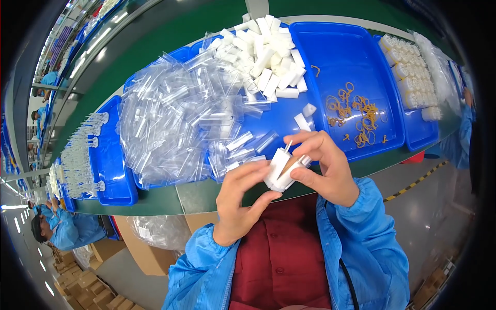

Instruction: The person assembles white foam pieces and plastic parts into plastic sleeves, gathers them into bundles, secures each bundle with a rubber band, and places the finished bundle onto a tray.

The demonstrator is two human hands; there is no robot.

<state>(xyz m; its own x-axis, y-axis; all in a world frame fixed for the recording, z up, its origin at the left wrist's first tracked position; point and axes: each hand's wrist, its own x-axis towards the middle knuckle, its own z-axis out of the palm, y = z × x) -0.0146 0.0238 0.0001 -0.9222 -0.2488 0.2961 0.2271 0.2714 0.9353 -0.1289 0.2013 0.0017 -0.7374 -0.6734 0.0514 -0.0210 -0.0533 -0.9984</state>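
Note:
Both my hands hold a small white plastic part [279, 166] above the near edge of the bench. It has two upright white pieces with a gap between them, and a thin pin sticks up at its top. My left hand [238, 199] is closed around its lower left side, fingertips and thumb pressing on it. My right hand [330, 168] grips the right piece between thumb and fingers. Just beyond lie loose clear plastic sleeves [170, 111] in a big heap, white blocks [271, 57] in a pile, and tan rubber bands [364, 116] in a blue tray [341, 54].
Rows of white-and-clear pieces [405, 67] stand at the right beside a clear plastic bag [433, 62]. Clear parts [77, 155] stand by another blue tray [111, 170] at the left. Other people in blue sit at left [72, 225] and right [460, 137]. Cardboard box [147, 250] stands below the bench.

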